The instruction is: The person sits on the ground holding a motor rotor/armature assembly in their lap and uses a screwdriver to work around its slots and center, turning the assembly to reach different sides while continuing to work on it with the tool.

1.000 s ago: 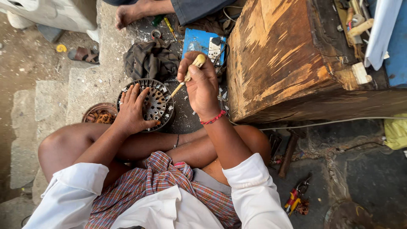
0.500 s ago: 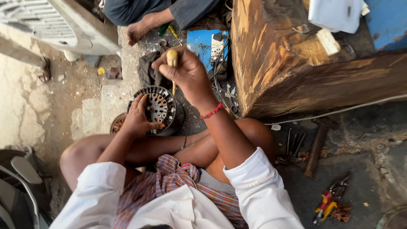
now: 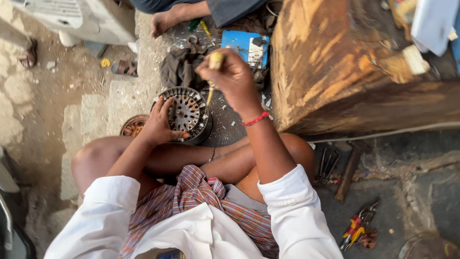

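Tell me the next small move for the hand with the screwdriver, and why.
Probably press the screwdriver tip down into the rim of the round slotted metal motor part. The right hand grips the yellow handle with the shaft angled onto that edge, and the left hand already braces the part against the ground, so it looks steadied for prying.

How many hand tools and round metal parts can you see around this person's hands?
Screwdrivers with yellow handles: 1, screwdriver held in the right hand
Pliers: 1, red and yellow pliers
Round slotted metal parts: 1, motor housing steadied by the left hand
Total: 3
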`<state>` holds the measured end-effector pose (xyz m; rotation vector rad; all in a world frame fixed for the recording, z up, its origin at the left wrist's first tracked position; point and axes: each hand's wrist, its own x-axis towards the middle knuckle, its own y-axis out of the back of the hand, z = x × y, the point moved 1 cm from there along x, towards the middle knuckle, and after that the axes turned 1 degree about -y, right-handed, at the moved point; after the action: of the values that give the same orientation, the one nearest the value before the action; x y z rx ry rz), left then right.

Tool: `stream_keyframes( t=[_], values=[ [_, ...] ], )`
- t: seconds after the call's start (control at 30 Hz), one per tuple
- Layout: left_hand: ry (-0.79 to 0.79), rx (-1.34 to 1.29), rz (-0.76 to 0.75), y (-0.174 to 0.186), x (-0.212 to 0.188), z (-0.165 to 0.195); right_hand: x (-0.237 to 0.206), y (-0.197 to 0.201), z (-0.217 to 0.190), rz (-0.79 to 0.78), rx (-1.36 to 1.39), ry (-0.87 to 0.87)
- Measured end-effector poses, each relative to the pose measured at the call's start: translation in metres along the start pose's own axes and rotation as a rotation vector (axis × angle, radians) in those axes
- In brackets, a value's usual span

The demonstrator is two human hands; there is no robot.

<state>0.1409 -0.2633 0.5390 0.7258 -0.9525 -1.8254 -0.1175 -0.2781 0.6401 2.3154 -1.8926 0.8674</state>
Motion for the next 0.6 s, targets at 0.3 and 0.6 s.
stream_keyframes(
  t=[0.3,0.6],
  values=[
    [0.047,0.047,0.069,0.000,-0.005,-0.006,0.012,0.007,-0.041,0.195,0.104,-0.069],
    [0.319,0.079,-0.003,-0.009,0.015,0.035,0.011,0.037,-0.047,0.098,0.128,-0.034]
  ],
)
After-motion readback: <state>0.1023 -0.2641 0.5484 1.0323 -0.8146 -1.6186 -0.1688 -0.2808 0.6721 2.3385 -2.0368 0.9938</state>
